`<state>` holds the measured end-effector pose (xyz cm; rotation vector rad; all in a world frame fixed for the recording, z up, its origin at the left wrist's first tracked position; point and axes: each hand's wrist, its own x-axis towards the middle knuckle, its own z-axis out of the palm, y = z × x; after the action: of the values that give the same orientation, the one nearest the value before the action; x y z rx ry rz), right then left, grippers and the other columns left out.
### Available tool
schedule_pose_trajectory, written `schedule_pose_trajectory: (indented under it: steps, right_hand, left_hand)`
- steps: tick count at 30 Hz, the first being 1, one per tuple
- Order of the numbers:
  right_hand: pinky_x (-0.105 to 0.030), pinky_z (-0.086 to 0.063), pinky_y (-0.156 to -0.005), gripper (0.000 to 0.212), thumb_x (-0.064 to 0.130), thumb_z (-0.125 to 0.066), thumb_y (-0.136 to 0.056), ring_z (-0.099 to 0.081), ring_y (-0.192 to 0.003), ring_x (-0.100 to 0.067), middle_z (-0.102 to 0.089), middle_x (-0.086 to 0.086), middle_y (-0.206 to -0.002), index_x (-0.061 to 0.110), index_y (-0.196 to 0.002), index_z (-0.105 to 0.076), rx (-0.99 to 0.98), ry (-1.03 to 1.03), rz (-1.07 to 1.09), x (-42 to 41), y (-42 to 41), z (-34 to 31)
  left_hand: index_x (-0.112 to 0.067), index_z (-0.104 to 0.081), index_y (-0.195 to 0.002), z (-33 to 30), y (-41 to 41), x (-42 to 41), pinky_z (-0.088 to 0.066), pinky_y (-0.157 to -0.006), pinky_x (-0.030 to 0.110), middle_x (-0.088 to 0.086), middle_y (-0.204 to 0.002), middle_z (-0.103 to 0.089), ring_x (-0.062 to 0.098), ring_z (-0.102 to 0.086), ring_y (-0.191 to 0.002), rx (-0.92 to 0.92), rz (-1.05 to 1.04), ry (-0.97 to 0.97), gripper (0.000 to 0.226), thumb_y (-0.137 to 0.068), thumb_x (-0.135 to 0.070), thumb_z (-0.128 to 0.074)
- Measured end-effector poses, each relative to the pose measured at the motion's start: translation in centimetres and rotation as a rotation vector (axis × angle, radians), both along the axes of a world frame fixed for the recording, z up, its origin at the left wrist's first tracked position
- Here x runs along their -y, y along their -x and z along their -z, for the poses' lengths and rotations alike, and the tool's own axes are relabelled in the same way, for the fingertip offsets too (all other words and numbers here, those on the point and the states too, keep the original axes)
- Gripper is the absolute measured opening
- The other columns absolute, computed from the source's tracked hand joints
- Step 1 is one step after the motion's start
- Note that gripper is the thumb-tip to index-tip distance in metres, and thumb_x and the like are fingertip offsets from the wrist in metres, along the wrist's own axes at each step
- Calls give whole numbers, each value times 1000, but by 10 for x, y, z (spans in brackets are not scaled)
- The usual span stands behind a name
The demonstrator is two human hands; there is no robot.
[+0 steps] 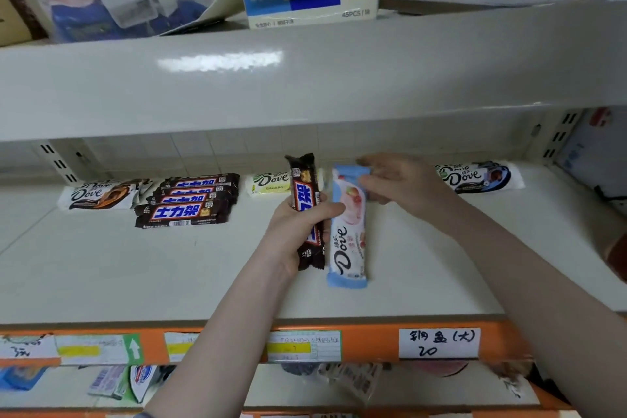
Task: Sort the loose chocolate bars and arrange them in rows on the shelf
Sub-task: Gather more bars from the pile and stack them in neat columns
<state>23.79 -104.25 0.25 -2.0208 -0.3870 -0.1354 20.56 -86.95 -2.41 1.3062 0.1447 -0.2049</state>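
Head view looks up at a cream shelf (101, 275) where your left hand (298, 224) has its fingers wrapped around a dark Snickers bar (305, 210), holding it upright just off the shelf, while your right hand (403, 183) has its fingertips curled on the top end of a pale blue Dove bar (349, 231) that lies lengthwise toward you, just beside the Snickers. Along the back sit the sorted groups: a brown Dove (98, 195) at far left, a Snickers stack (190, 200) next to it, a yellow Dove (271, 183) behind your left hand, and a dark blue Dove (478, 176) to the right. To do this step well, carry the Snickers left and lay it on or in front of its stack, label up and square with the others, so the row reads cleanly. Turn the blue Dove crosswise and slide it into the open stretch between the yellow and dark blue bars, probably its own new row. Move one bar at a time to avoid knocking the stack. Your right fingers cover the blue bar's upper end, so the exact grip is hard to judge. The yellow Dove is partly hidden behind the Snickers, and items on the shelf below are blurred and cut off.
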Motion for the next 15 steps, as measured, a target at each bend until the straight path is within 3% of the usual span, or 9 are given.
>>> schedule_pose_trajectory:
  steps: [3, 7, 10, 15]
  right_hand:
    - [-15, -48, -48, 20, 6, -63, -81, -57, -51, 6, -65, 2, -72, 9, -101, -67, -27, -1, -40, -6, -6, -4]
    - [-13, -44, -43, 7, 0, -61, -80, -54, -47, 1, -63, -19, -72, -6, -80, -65, -21, -13, -51, -6, -3, -5]
    - [-14, -44, -43, 9, -1, -61, -81, -56, -49, -2, -62, -12, -71, 7, -83, -66, -56, -155, -11, -2, -3, -1]
    - [-18, -46, -48, 11, 3, -57, -86, -58, -62, -11, -61, -5, -74, 3, -95, -62, -178, -459, 130, 12, -2, 5]
  left_hand:
    - [-8, -53, -99, 1, 0, 2, -53, -60, 29, 20, -94, -63, 26, -61, -73, -14, 35, -33, 34, -72, -2, -74]
    - [-10, -54, -92, 5, -1, 0, -52, -59, 27, 12, -81, -64, 22, -61, -66, -29, 35, -18, 30, -71, -5, -75]
    - [-14, -55, -82, 7, -1, -7, -51, -55, 23, 5, -70, -65, 17, -62, -60, -36, 59, -16, 25, -71, -6, -76]
    - [-17, -60, -76, 8, 0, -17, -47, -50, 21, -1, -65, -68, 11, -62, -57, -15, 91, -131, 21, -70, -5, -76]
